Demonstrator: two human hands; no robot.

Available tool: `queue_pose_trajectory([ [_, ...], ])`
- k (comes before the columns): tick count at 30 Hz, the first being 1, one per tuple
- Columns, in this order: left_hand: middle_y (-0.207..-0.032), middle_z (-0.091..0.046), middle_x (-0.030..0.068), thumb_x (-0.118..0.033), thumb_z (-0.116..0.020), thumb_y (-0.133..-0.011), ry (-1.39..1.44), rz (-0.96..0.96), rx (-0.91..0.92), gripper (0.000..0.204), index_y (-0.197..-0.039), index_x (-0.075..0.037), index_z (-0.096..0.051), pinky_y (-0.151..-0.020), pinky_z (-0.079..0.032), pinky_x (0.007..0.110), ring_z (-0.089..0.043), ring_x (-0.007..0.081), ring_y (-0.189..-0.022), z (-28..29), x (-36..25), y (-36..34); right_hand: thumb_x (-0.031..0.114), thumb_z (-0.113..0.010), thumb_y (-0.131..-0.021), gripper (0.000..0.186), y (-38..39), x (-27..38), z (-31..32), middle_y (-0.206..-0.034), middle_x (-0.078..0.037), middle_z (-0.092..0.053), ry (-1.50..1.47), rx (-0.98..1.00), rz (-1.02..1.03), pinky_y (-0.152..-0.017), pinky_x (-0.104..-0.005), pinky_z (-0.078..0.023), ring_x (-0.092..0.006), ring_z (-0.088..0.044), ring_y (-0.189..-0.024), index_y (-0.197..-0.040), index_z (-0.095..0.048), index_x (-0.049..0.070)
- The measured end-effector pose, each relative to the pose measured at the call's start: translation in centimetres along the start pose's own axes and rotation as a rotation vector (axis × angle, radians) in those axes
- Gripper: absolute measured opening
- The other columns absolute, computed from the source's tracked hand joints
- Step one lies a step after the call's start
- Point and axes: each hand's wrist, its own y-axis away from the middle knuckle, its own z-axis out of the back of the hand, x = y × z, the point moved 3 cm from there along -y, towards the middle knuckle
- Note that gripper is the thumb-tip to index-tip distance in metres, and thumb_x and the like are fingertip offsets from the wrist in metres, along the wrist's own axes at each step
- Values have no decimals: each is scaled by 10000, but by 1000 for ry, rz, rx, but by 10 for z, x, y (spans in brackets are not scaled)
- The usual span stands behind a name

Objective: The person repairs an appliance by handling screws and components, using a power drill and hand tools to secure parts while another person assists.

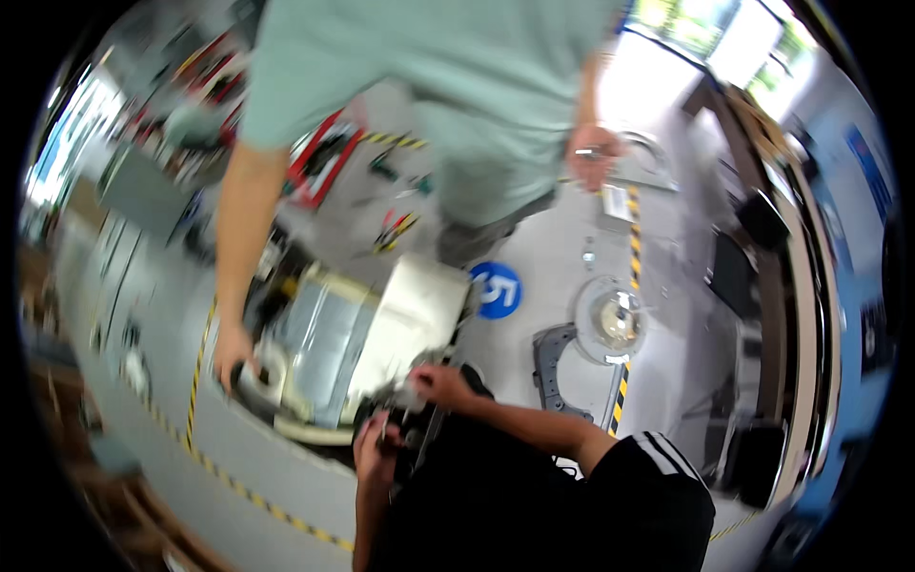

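The bare left hand [374, 448] and bare right hand [441, 385] work at blurred dark mechanical parts [412, 437] beside a boxy cream-and-grey machine [329, 329] on the pale grey floor [543, 238]; whether either grip pinches anything, I cannot tell.

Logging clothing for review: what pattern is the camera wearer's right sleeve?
The right sleeve is black with white stripes, best seen in the head view.
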Motion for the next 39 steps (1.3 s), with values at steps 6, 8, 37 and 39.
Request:
queue_pose_trajectory([
  [6, -725, -556, 33, -151, -511, -897, 510, 76, 7, 226, -1064, -5, -553, -617, -426, 220, -514, 111, -652, -135, 162, -21, 136, -575, -844, 177, 34, -66, 200, -741, -54, -624, 212, 169, -173, -596, -257, -470, -110, -585, -653, -944, -611, -5],
  [8, -759, -571, 41, -142, -501, -896, 507, 98, -36, 192, -1038, -25, -555, -610, -428, 207, -516, 105, -649, -137, 164, -16, 139, -587, -856, 199, 33, -67, 204, -743, -58, -617, 76, 155, -227, -584, -229, -478, -100, -580, -628, -974, -593, -21],
  [37, -630, -441, 13, -167, -401, -889, 957, -107, -304, 232, -1046, -24, -493, -443, -356, 215, -362, 88, -467, -86, 181, 32, 151, -577, -864, 192, 27, -46, 205, -761, -33, -577, 223, 223, -471, -570, -205, -478, -83, -541, -625, -1000, -555, 18],
  [39, -588, -356, -27, -210, -379, -896, 1052, -164, -441, 282, -1122, -77, -482, -401, -271, 202, -291, 67, -448, -44, 195, 36, 171, -573, -871, 197, 30, -41, 202, -775, -37, -588, 231, 208, -474, -562, -206, -472, -83, -546, -633, -996, -556, 20],
])
